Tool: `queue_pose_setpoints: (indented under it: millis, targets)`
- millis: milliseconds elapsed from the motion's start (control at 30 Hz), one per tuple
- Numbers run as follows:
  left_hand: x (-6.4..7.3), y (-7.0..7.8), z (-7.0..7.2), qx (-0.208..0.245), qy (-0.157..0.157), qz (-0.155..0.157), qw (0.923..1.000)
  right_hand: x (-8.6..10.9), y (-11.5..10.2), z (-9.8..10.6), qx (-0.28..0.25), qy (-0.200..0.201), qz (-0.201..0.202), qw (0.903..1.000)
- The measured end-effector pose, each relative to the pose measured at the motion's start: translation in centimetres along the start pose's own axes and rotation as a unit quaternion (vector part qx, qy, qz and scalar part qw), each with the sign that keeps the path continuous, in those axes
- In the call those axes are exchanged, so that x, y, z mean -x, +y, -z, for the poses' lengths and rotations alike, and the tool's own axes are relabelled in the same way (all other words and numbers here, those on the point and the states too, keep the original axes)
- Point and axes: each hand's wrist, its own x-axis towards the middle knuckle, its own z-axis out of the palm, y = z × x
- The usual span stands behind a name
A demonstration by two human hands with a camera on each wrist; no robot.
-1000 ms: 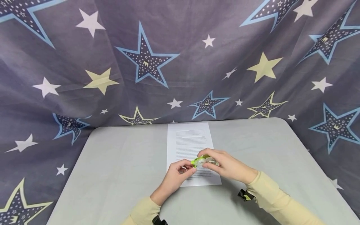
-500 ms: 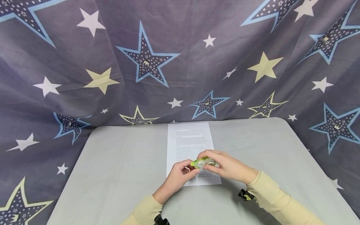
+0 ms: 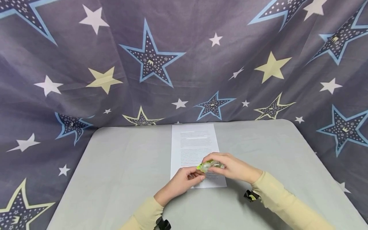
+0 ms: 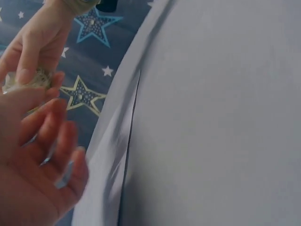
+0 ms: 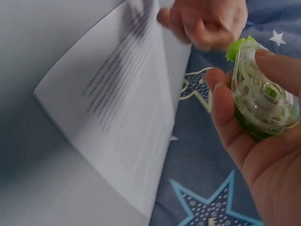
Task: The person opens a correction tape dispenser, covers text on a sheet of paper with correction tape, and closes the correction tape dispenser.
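A clear-bodied correction tape (image 5: 261,96) with a bright green tip (image 5: 237,48) is gripped in my right hand (image 3: 233,168), thumb on one side and fingers on the other. Its tip points left in the head view. My left hand (image 3: 182,182) is right at that tip, index finger beside it and thumb lower, with a gap between them; the left wrist view shows its other fingers (image 4: 59,146) loosely bent. Beneath both hands lies a sheet of printed paper (image 3: 176,150), lower part partly covered by them. Two white strips interrupt the text near its top.
The sheet rests on a grey table (image 3: 129,166) and reaches its back edge. Behind and around the table hangs a dark cloth (image 3: 195,67) with stars. Black wrist devices (image 3: 251,195) are strapped over pale sleeves (image 3: 283,199).
The left hand's fingers have shifted slightly along the tip, and its thumb has moved right and down, away from the index finger. The right hand still holds the correction tape in about the same place.
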Motion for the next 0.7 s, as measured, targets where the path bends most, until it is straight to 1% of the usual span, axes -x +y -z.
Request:
queue_pose_setpoints:
  millis: [100,133,200,300,367,433,500,600,700]
  targets:
    - [0.1,-0.3,0.7,-0.039,-0.044,0.002,0.9983,-0.1,0.7,0.3,0.000,-0.008,-0.015,0.9998]
    - [0.1,-0.4,1.0,-0.051,-0.053,0.000,0.9973,-0.1,1.0,0.4,0.000,-0.010,-0.022,0.9997]
    - [0.1,-0.4,1.6,-0.067,-0.059,-0.006,0.9960,-0.1,1.5,0.7,0.002,-0.011,-0.033,0.9994]
    - [-0.1,-0.5,2.3,-0.093,-0.052,-0.019,0.9941,0.0,2.2,1.3,0.004,-0.002,-0.052,0.9986]
    - [-0.4,-0.6,2.9,-0.113,-0.044,-0.024,0.9924,0.0,2.7,1.8,0.009,0.014,-0.067,0.9976]
    - [-0.7,-0.8,3.4,-0.141,-0.036,-0.031,0.9889,-0.1,3.2,2.3,0.011,0.029,-0.082,0.9962]
    - [-1.2,-1.1,4.1,-0.178,-0.026,-0.031,0.9833,-0.2,3.7,2.6,0.016,0.040,-0.091,0.9949]
    - [-1.9,-1.7,5.3,-0.234,-0.008,-0.023,0.9720,-0.7,4.6,3.0,0.027,0.045,-0.094,0.9942]
    - [-2.5,-2.2,6.5,-0.283,0.007,0.007,0.9592,-1.3,5.5,3.1,0.034,0.047,-0.085,0.9947]
